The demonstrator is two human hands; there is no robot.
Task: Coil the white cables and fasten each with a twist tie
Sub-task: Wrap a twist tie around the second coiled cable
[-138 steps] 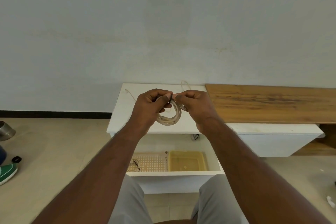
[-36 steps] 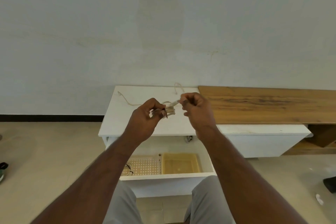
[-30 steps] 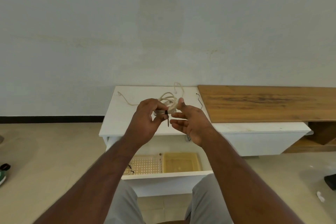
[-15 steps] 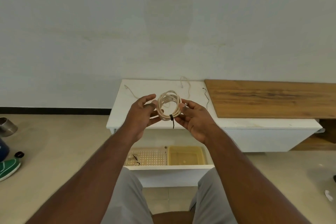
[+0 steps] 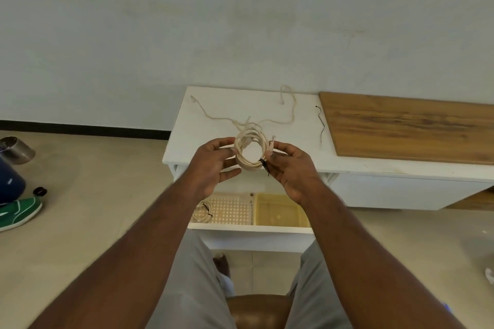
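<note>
fingers (image 5: pixel 227 151) of the left hand (image 5: pixel 211 165) curl loosely against the left edge of the coiled cable (image 5: pixel 250 152), thumb below and fingertips at the rim, holding the coil upright between both hands. on the other side the right hand (image 5: pixel 292 168) holds the coil's right edge — its thumb and forefinger meet near the clear plug (image 5: pixel 272 142) that sticks up from the loops, while the other fingers spread below, relaxed. a black twist tie (image 5: pixel 264 163) is wrapped around the lower right of the coil, just beside the right fingertips, with its tail pointing down toward the palm.

the coil is lifted above the front edge of the white cabinet top (image 5: pixel 184 141), not touching it. behind it, a loose white cable (image 5: pixel 291 112) trails uncoiled across that top, and a spare black tie (image 5: pixel 321 125) lies near the wooden board (image 5: pixel 411 125). below the hands an open drawer (image 5: pixel 251 228) holds a perforated tray (image 5: pixel 230 208) with another tied coil (image 5: pixel 201 212) at its left end — and a yellowish bin (image 5: pixel 278 212) beside it. a green shoe (image 5: pixel 18 212) lies on the floor at far left.
</note>
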